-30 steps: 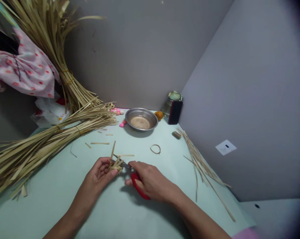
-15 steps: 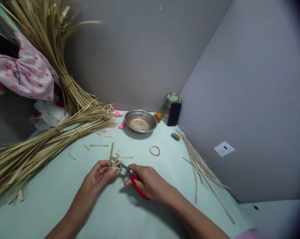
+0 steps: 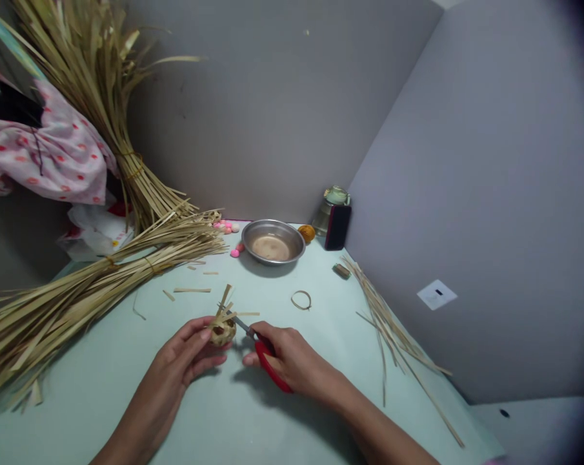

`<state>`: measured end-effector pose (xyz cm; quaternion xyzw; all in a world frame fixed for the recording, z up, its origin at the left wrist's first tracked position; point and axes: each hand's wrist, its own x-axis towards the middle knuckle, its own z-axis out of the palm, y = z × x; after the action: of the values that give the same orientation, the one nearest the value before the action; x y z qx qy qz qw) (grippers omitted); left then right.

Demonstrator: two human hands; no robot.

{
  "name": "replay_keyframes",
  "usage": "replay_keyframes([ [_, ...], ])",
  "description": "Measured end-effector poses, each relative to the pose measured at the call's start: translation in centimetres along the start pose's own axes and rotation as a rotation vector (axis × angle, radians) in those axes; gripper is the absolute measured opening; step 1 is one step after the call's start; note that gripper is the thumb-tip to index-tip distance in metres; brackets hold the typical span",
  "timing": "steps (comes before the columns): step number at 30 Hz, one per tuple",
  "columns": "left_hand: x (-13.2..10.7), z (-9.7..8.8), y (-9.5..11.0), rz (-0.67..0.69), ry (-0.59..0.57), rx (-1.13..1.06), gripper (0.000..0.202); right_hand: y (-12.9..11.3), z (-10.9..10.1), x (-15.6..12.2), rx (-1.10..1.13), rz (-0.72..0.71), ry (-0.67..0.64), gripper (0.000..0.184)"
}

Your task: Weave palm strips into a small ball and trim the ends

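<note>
Near the front of the pale green table [image 3: 253,416], the left hand [image 3: 182,355] is curled narrowly around a small woven ball [image 3: 222,332], thumb and fingertips pinching its lower half so that it sits just off the surface. Loose strip ends [image 3: 225,298] stick up and out from the top of the ball. The right hand [image 3: 294,361] is closed through the red handles of the scissors [image 3: 271,373], and the blades, which look nearly shut, point at those ends. The ball is probably very light and a little springy, stiff enough to keep its shape but easy to crush or unravel. It is best taken by its round body with a soft pinch, never by the brittle-looking ends. Farther back stands a steel bowl [image 3: 244,239] with something brownish in its bottom; whether that is liquid I cannot tell. Just beside it on the right are a small orange ball [image 3: 308,232] and a lidded glass jar [image 3: 331,200] whose contents are hidden behind a dark phone [image 3: 337,227] leaning on it. Big tied bundles of dried strips [image 3: 79,287] lie to the left, and thin strips [image 3: 393,326] lie along the right wall.
</note>
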<state>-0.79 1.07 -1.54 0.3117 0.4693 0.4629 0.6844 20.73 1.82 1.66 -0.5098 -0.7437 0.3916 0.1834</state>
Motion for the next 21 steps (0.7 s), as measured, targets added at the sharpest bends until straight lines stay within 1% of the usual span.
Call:
replay_keyframes([
  [2,0.0,-0.1,-0.2,0.038,0.041,0.016,0.034,-0.2,-0.1,-0.2,0.003,0.017,0.009,0.018],
  [4,0.1,-0.1,-0.3,0.089,0.085,0.046,0.036,-0.3,-0.3,-0.5,0.072,0.036,-0.027,0.022],
  [6,0.1,-0.2,-0.4,0.133,0.120,0.112,0.042,-0.4,-0.7,-0.7,0.213,0.052,-0.134,0.028],
  [8,0.1,-0.3,-0.4,0.183,0.157,0.227,0.047,-0.3,-1.0,-0.7,0.340,0.059,-0.233,0.032],
  [9,0.1,-0.3,-0.4,0.211,0.180,0.288,0.049,-0.2,-1.0,-0.7,0.352,0.055,-0.236,0.034],
  [10,0.0,-0.3,-0.4,0.236,0.203,0.338,0.050,-0.2,-1.1,-0.6,0.325,0.047,-0.209,0.035],
  [13,-0.2,-0.2,-0.4,0.290,0.252,0.400,0.048,-0.1,-1.0,-0.4,0.144,0.032,-0.094,0.041],
  [15,-0.3,-0.3,-0.4,0.311,0.262,0.401,0.047,-0.1,-1.0,-0.3,0.069,0.025,-0.078,0.045],
  [17,-0.3,-0.4,-0.4,0.326,0.280,0.395,0.046,-0.2,-1.0,-0.3,0.061,0.018,-0.073,0.046],
  [19,-0.1,-0.7,-0.3,0.309,0.304,0.316,0.042,-0.1,-1.2,-0.3,0.151,0.030,-0.095,0.047],
  [21,0.2,-0.9,-0.1,0.255,0.286,0.142,0.036,0.1,-1.4,-0.3,0.346,0.058,-0.198,0.051],
])
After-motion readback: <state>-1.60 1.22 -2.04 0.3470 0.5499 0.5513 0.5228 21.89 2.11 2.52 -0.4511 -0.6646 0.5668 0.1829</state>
